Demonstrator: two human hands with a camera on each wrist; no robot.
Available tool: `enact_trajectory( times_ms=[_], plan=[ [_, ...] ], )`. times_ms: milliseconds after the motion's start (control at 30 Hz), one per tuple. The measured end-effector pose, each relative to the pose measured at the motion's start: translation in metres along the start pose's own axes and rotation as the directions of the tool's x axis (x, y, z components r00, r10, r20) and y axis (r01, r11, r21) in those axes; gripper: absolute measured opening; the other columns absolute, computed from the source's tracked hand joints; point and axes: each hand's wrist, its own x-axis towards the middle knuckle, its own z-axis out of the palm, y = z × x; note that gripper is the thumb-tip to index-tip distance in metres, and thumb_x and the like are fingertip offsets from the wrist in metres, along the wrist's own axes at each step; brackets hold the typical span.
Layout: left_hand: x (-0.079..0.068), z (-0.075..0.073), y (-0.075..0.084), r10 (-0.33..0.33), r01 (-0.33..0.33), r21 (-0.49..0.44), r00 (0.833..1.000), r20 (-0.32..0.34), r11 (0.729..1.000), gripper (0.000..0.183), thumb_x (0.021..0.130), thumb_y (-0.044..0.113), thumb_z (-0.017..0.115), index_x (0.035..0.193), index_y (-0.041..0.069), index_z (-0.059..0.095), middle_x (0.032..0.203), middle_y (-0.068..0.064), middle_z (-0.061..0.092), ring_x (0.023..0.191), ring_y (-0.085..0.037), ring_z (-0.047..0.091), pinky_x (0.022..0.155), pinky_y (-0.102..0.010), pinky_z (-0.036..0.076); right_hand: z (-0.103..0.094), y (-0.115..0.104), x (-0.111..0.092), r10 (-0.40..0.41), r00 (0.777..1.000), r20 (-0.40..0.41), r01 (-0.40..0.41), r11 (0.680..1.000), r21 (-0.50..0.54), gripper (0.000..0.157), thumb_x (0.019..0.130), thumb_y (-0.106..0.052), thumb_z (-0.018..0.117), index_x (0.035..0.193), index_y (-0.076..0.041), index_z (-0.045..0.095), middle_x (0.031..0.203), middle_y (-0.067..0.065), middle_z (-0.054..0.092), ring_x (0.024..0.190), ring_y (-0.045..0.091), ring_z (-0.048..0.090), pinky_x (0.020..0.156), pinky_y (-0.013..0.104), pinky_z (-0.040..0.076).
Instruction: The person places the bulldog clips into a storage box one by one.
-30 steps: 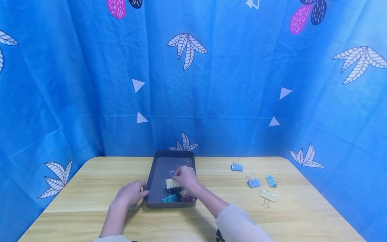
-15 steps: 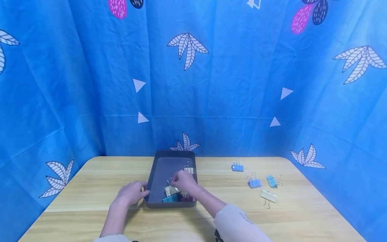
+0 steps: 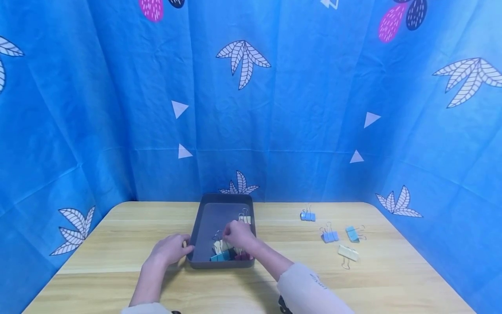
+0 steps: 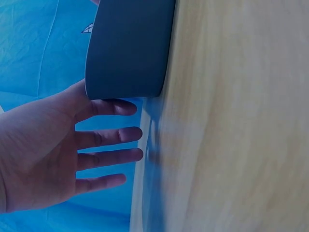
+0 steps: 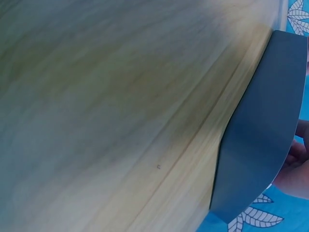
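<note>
A dark grey tray (image 3: 200, 231) stands on the table. My left hand (image 3: 168, 250) touches its left wall near the front corner; in the left wrist view its fingers (image 4: 111, 137) are straight and the thumb is hidden by the tray. My right hand (image 3: 238, 234) reaches inside the tray, fingertips pinched at a pale yellow binder clip (image 3: 221, 247), partly hidden by the hand. A teal binder clip (image 3: 220, 256) and a dark red one (image 3: 242, 255) lie at the tray's front; another pale clip (image 3: 245, 219) is behind the hand. In the right wrist view the tray's wall hides most of the hand.
To the tray's right lie a blue binder clip (image 3: 307, 216), a periwinkle one (image 3: 330, 236), a teal one (image 3: 352, 234) and a pale yellow one (image 3: 348, 253) on the wooden table (image 3: 392, 279). A blue patterned curtain (image 3: 251, 131) hangs behind.
The right hand has come down and slightly nearer with the pale yellow clip, which now rests against the teal one, its handles tilted left. The left hand stays put.
</note>
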Motion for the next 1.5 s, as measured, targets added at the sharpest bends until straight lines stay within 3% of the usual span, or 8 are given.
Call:
enact_trajectory(
  times_ms=[300, 533, 733, 1033, 1300, 1500],
  plan=[
    [0.000, 0.001, -0.001, -0.002, 0.002, 0.012, 1.000, 0.000, 1.000, 0.017, 0.085, 0.023, 0.064, 0.093, 0.008, 0.064, 0.092, -0.010, 0.064, 0.079, -0.026, 0.058, 0.072, -0.049, 0.047, -0.001, 0.001, -0.003, 0.000, 1.000, 0.000, 0.000, 0.999, 0.041, 0.003, 0.080, -0.005, 0.067, 0.083, -0.005, 0.068, 0.074, 0.001, 0.064, 0.061, 0.010, 0.055, 0.053, 0.020, 0.047],
    [0.001, 0.002, -0.001, 0.002, -0.002, 0.009, 1.000, -0.001, 1.000, 0.020, 0.085, 0.024, 0.064, 0.096, 0.007, 0.064, 0.093, -0.010, 0.064, 0.081, -0.027, 0.059, 0.072, -0.050, 0.047, -0.005, 0.001, -0.005, 0.001, 1.000, 0.007, -0.002, 0.990, 0.138, 0.004, 0.082, -0.002, 0.064, 0.082, -0.004, 0.067, 0.072, -0.001, 0.061, 0.059, 0.010, 0.054, 0.054, 0.021, 0.048],
    [0.000, 0.001, 0.000, 0.000, 0.000, -0.006, 1.000, 0.005, 1.000, 0.023, 0.085, 0.024, 0.063, 0.099, 0.005, 0.064, 0.094, -0.011, 0.064, 0.081, -0.027, 0.058, 0.072, -0.050, 0.047, -0.010, 0.005, -0.005, -0.023, 1.000, -0.008, 0.024, 0.991, 0.132, 0.005, 0.084, -0.005, 0.063, 0.082, -0.006, 0.068, 0.073, -0.003, 0.061, 0.061, 0.008, 0.054, 0.056, 0.021, 0.048],
    [0.000, 0.001, 0.000, -0.004, 0.004, 0.002, 1.000, 0.008, 1.000, 0.023, 0.086, 0.024, 0.063, 0.099, 0.005, 0.064, 0.094, -0.011, 0.064, 0.084, -0.030, 0.059, 0.073, -0.051, 0.047, -0.030, 0.015, -0.007, -0.071, 0.995, -0.074, 0.082, 0.986, 0.146, 0.005, 0.083, -0.002, 0.063, 0.083, -0.001, 0.067, 0.077, 0.005, 0.065, 0.059, 0.011, 0.057, 0.056, 0.022, 0.049],
    [0.001, 0.000, -0.001, -0.002, 0.002, -0.005, 1.000, 0.009, 1.000, 0.027, 0.085, 0.022, 0.063, 0.103, 0.002, 0.063, 0.095, -0.012, 0.063, 0.089, -0.033, 0.059, 0.076, -0.052, 0.046, -0.049, 0.030, -0.006, -0.037, 0.994, -0.107, 0.048, 0.994, 0.102, 0.005, 0.083, -0.005, 0.064, 0.086, -0.002, 0.067, 0.085, 0.007, 0.065, 0.078, 0.019, 0.060, 0.067, 0.028, 0.051],
    [0.000, 0.000, -0.001, -0.009, 0.009, -0.015, 1.000, 0.015, 1.000, 0.036, 0.085, 0.024, 0.063, 0.110, -0.003, 0.061, 0.100, -0.016, 0.063, 0.094, -0.036, 0.057, 0.080, -0.054, 0.044, -0.062, 0.043, -0.006, -0.021, 0.991, -0.129, 0.034, 0.995, 0.093, 0.007, 0.084, -0.005, 0.063, 0.088, -0.002, 0.067, 0.084, 0.007, 0.065, 0.078, 0.020, 0.060, 0.067, 0.029, 0.051]
  ],
)
